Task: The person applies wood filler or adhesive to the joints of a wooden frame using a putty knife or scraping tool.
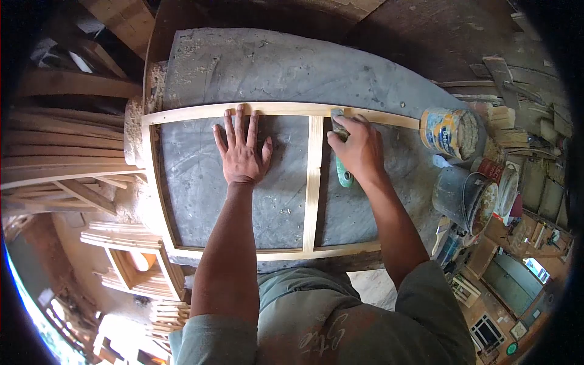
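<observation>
A pale wooden frame (313,176) with a middle crosspiece lies flat on a grey work surface (286,67). My left hand (243,152) is spread open, its fingertips resting on the frame's far rail and its palm over the grey surface inside the frame. My right hand (359,146) is closed around a putty knife with a green handle (344,173). The knife's blade touches the far rail just right of where the crosspiece meets it. My fingers hide part of the handle.
Right of the frame stand a yellow-and-blue labelled can (443,134), a dark bucket (456,194) and a paintbrush (440,234). Long wooden strips (67,143) are stacked at left. Below them sit smaller assembled wooden frames (131,258). Wood scraps (505,115) lie at the far right.
</observation>
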The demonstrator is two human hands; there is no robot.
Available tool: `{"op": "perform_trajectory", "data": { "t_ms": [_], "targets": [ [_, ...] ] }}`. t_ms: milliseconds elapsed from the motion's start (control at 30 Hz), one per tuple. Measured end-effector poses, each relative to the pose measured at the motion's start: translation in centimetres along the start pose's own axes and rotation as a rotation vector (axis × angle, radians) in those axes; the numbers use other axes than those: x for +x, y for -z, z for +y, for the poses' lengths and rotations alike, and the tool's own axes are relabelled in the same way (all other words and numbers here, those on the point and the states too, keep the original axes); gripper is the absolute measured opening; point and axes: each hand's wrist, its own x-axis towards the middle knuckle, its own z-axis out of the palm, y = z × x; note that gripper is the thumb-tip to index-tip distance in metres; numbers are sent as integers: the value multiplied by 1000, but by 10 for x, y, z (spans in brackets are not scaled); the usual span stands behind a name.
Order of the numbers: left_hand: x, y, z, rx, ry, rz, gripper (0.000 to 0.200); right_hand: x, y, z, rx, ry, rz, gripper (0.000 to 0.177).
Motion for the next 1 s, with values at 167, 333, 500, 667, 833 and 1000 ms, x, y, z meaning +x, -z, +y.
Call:
{"op": "perform_trajectory", "data": {
  "t_ms": [167,333,500,667,833,1000],
  "targets": [
    [-1,-1,-2,-6,-5,13,67,4,3,-3,0,-16,-122,36],
    [-1,2,0,-18,-11,19,66,14,2,5,70,-37,-94,34],
    [-1,-2,0,12,-8,12,67,-2,36,7,6,-59,-194,34],
    [0,0,0,26,-5,5,67,-17,37,75,95,-72,103,34],
    [-1,-1,0,-23,-15,27,67,-8,34,79,-35,49,130,35],
    [-1,-4,0,-17,-15,32,68,6,28,85,-135,-34,82,34]
  ]
}}
